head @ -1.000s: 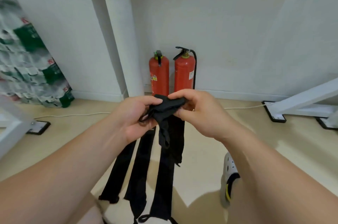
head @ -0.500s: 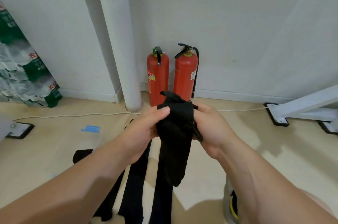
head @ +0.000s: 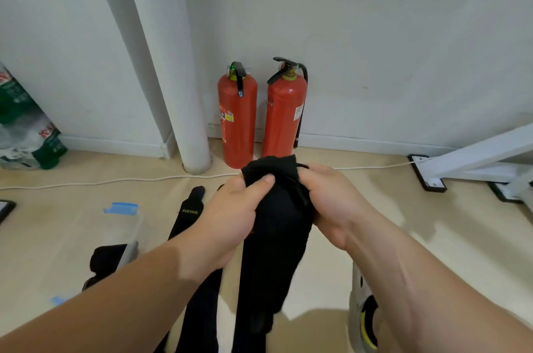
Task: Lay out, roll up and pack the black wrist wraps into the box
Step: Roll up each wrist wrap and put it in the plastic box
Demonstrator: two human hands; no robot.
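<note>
Gripping the top of one black wrist wrap (head: 274,240), both hands are curled round it: left hand (head: 230,217) with its thumb across the front, right hand (head: 331,205) pinching the bunched end. It hangs above the floor, long axis vertical, free end pointing down. It looks like soft, light, floppy cloth, best held at one end and rolled tight. Other wraps (head: 189,214) lie on the floor, with the clear box (head: 129,225) just left.

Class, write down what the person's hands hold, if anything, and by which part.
Both the left hand and the right hand grip one black wrist wrap at its bunched upper end; its free length hangs below them.
</note>
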